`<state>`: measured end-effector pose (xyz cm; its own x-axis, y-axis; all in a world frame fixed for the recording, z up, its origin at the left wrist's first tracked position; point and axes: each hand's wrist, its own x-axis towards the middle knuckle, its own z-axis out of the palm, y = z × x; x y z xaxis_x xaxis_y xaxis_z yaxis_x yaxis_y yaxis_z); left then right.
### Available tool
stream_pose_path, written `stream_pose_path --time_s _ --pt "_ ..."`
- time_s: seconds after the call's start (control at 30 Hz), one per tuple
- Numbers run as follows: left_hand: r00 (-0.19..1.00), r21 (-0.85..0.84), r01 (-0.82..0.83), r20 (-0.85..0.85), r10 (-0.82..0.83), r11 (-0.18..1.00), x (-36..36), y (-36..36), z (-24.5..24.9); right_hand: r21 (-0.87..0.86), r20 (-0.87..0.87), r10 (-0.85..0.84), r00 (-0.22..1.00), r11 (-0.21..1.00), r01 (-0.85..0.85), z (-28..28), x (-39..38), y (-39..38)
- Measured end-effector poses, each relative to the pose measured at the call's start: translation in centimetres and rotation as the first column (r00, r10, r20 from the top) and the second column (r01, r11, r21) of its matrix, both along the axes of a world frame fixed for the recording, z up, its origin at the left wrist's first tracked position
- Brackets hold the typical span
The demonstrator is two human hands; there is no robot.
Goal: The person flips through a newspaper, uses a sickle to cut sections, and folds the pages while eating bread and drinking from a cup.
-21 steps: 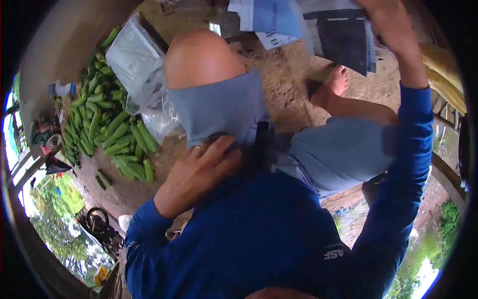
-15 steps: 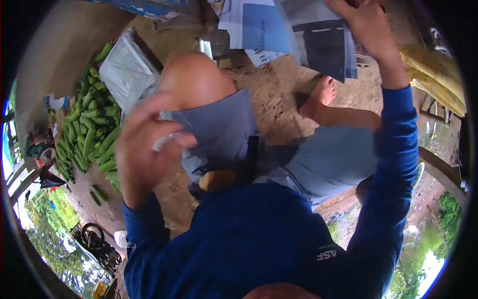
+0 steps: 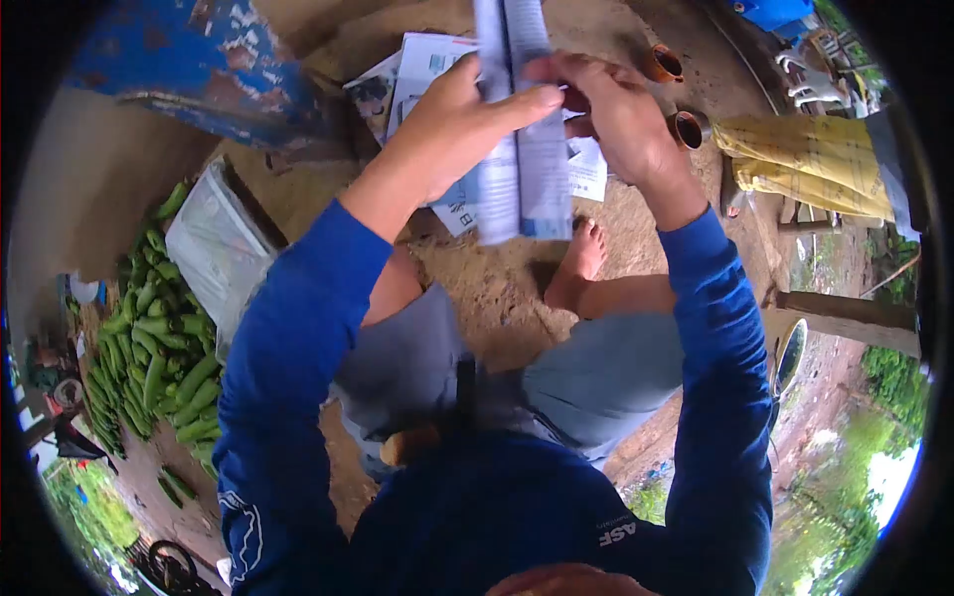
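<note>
In front of me, a printed paper sheet (image 3: 545,189) stands folded lengthwise into two narrow panels, blurred by motion. My left hand (image 3: 447,129) grips its left side, with the thumb laid across the front. From the other side my right hand (image 3: 626,119) pinches the right edge with bent fingers; some fingertips are hidden behind the paper. Behind and below it, more loose printed sheets (image 3: 427,62) lie spread out, partly covered by my hands.
A heap of long green vegetables (image 3: 149,338) lies on the left beside a pale plastic-wrapped package (image 3: 219,238). Blue peeling metal (image 3: 199,70) is at upper left. Two brown cups (image 3: 686,129) and a yellow cloth (image 3: 795,164) are at right. My bare foot (image 3: 581,260) rests on the dirt floor.
My left hand has moved up and right from beside my knee and now grips the paper. The paper in my right hand has come to the middle, folded narrow. The view has shifted.
</note>
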<state>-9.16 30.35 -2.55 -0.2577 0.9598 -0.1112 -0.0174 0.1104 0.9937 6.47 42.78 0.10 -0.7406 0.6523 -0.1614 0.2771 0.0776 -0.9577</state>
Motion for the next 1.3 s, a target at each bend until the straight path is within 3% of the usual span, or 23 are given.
stream_pose_path --time_s 0.03,0.13,0.23,0.4,0.6,0.8,1.0,1.1,1.2,1.3 --pt "0.993 0.089 -0.007 0.117 -0.003 0.996 -0.1 0.3 -1.1 0.062 -0.052 0.036 0.998 0.998 -0.032 0.2 0.2 -0.3" --pt "0.984 0.019 -0.069 0.167 0.065 0.997 -1.1 -0.1 -2.0 0.097 -0.003 0.054 0.999 0.994 -0.053 -0.3 0.3 0.2" --pt "0.984 0.022 -0.168 0.061 0.166 0.986 -2.6 -1.7 -0.8 0.279 -0.183 -0.02 0.983 0.958 0.071 -0.8 1.4 1.6" --pt "0.899 0.17 -0.434 0.025 0.437 0.885 -4.2 -5.0 2.6 0.231 -0.317 -0.208 0.925 0.929 0.288 0.0 4.9 5.2" --pt "0.834 0.293 -0.549 0.134 0.535 0.782 -6.0 -6.1 2.6 0.161 -0.41 -0.291 0.864 0.91 0.383 0.3 7.9 8.0" --pt "0.834 0.385 -0.516 0.023 0.551 0.765 -6.0 -6.4 3.2 0.154 -0.443 -0.244 0.863 0.927 0.342 0.3 9.4 8.4" --pt "0.786 0.497 -0.547 0.029 0.617 0.674 -4.3 -7.7 5.4 -0.112 -0.529 -0.235 0.816 0.972 0.207 2.3 10.7 7.0" --pt "0.742 0.496 -0.592 0.027 0.67 0.636 -3.5 -8.7 6.0 -0.009 -0.438 -0.239 0.867 0.965 0.262 1.3 10.4 7.1" --pt "0.712 0.54 -0.563 -0.068 0.699 0.626 -3.2 -9.4 6.5 0.332 -0.215 -0.213 0.953 0.902 0.277 1.4 9.7 5.9" --pt "0.718 0.562 -0.493 -0.169 0.676 0.664 -2.8 -10.0 6.8 0.804 -0.258 -0.217 0.942 0.492 0.334 3.3 8.1 4.1"
